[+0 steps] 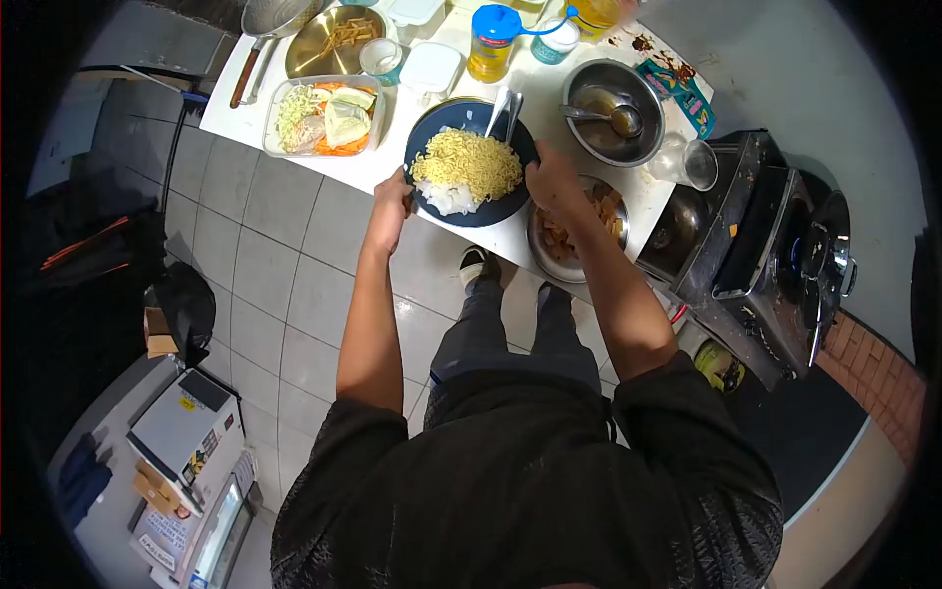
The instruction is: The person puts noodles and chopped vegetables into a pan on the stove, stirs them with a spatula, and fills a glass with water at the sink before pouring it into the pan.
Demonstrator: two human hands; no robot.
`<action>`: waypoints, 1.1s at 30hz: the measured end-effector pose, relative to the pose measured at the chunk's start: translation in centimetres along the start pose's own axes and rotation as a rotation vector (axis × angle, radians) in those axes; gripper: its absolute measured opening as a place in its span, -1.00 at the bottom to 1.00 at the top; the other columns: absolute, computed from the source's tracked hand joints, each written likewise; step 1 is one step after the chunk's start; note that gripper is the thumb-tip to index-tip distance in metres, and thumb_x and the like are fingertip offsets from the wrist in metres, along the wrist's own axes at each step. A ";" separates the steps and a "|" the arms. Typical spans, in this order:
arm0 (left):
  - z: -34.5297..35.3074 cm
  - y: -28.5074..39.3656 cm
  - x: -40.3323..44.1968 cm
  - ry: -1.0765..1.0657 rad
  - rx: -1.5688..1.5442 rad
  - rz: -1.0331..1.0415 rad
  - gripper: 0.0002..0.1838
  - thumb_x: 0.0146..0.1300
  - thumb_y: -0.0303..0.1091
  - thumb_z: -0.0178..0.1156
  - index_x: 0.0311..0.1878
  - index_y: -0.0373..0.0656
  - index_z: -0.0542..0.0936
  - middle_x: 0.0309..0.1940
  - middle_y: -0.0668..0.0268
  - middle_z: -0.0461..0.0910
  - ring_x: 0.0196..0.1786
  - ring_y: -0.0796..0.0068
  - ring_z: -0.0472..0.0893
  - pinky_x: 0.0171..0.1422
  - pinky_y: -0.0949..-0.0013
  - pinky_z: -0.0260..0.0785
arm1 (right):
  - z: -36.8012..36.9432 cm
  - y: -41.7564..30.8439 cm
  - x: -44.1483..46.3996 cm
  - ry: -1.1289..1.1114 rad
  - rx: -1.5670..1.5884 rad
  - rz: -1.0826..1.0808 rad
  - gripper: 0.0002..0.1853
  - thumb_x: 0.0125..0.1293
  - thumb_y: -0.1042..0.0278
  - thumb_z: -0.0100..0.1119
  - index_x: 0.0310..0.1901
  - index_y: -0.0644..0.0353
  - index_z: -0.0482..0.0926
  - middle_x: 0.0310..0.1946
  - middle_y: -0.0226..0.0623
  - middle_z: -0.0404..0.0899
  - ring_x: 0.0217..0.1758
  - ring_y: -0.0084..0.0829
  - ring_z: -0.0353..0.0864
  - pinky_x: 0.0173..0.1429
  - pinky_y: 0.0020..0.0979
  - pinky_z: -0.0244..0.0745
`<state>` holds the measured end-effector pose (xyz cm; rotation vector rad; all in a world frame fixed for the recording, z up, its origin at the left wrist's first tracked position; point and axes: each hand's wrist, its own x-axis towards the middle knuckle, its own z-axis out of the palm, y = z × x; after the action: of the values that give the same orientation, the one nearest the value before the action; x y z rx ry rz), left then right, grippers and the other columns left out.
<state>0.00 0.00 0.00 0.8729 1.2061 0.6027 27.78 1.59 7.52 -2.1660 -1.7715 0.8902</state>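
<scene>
Head camera, white table [392, 147], tiled floor [265, 231], left hand [392, 202] and right hand [552, 181] gripping bowl [506, 206]

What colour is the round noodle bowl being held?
The round noodle bowl is dark blue inside, as the head view shows.

Floor [260, 216] = gray sq. tiles w/ dark grout, lt. glare nr ctr. White table [390, 152] up top, gray wall [805, 59] beyond its R end, grimy stove [770, 255] beside it, then reddish brick-pattern strip [876, 378] & black panel [785, 466] btm R. Btm L: white boxy unit [182, 432]; far L v. dark.
</scene>
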 end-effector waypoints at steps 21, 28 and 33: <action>18.1 11.9 -15.1 -0.377 -0.830 0.259 -0.32 0.49 0.13 -0.27 0.41 -0.25 0.16 0.33 0.08 0.33 0.32 0.21 0.42 0.35 0.19 0.37 | -20.8 -4.6 -23.0 0.366 -0.291 -0.606 -0.24 -0.03 0.34 0.32 0.32 -0.01 0.35 0.24 -0.01 0.32 0.24 -0.06 0.39 0.27 -0.10 0.30; 30.6 16.2 -15.9 -0.577 -0.726 0.178 -0.30 0.47 0.16 -0.25 0.38 -0.26 0.19 0.29 0.04 0.38 0.26 0.19 0.49 0.31 0.17 0.42 | -28.1 3.7 -24.8 0.306 -0.456 -0.598 -0.17 -0.24 0.36 0.36 0.27 -0.09 0.44 0.07 -0.15 0.43 0.08 -0.09 0.43 0.19 -0.13 0.34; 41.5 18.0 -16.5 -0.622 -0.763 0.230 -0.29 0.46 0.18 -0.22 0.38 -0.26 0.21 0.28 0.03 0.39 0.25 0.18 0.50 0.31 0.15 0.41 | -36.0 11.8 -26.3 0.399 -0.491 -0.767 -0.23 -0.30 0.31 0.39 0.16 0.04 0.51 -0.16 -0.20 0.51 -0.08 -0.15 0.49 -0.01 -0.22 0.44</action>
<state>36.34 -13.71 28.54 0.4757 0.2583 0.8198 55.21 -18.59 38.58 -1.4587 -2.4484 -0.1561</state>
